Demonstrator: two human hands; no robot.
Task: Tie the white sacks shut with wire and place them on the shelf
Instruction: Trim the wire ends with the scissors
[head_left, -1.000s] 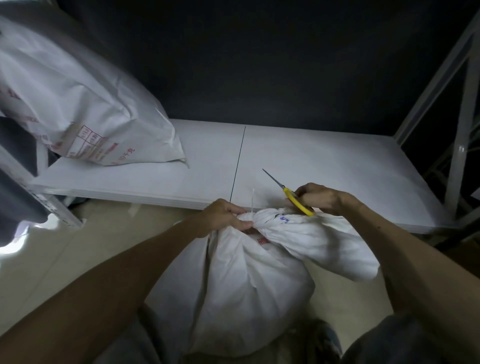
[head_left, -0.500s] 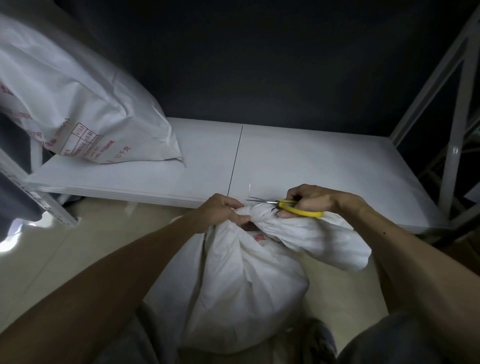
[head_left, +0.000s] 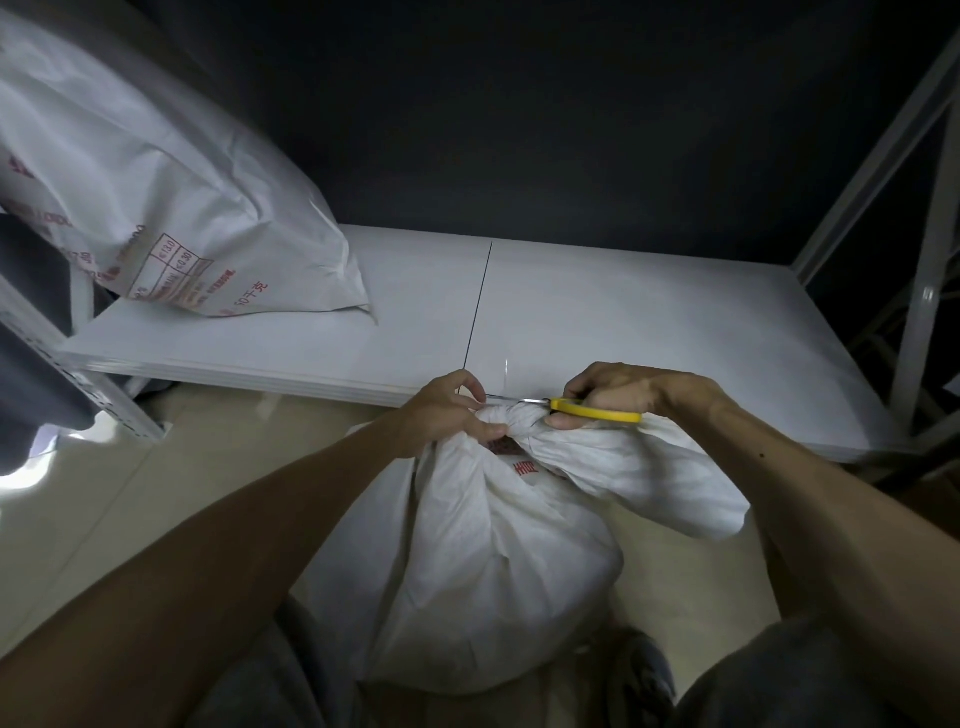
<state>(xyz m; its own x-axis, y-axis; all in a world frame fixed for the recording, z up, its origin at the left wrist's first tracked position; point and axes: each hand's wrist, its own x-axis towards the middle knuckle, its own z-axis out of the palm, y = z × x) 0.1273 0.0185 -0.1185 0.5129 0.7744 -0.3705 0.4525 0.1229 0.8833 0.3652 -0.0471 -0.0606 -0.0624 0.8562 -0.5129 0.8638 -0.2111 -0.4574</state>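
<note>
left hand (head_left: 452, 415) is clamped round the gathered neck of the white sack (head_left: 493, 545), thumb and fingers pinching right at the tie, probably to stop the twist loosening. right hand (head_left: 618, 392) is wrapped round the yellow-handled scissors (head_left: 592, 414), blades level and pointing left, tips beside the left thumb. thin wire (head_left: 505, 371) tail sticks up from the tie, just above the blades. my read: the step in hand is trimming off the excess wire. can't tell whether the blades are on the wire, it's too thin.

the sack stands on the floor between the person's legs, near the front edge of the shelf (head_left: 649, 332) but not on it yet. parked close, likely to keep the lift short. second sack (head_left: 171, 208) lies at the shelf's left end, so I'd put this one on the right board.

counts: 2 white sacks (1 on the floor, 1 on the shelf), 1 pair of scissors, 1 wire tail visible, 2 shelf boards meeting at 1 seam (head_left: 478, 312), 2 hands, both occupied.
</note>
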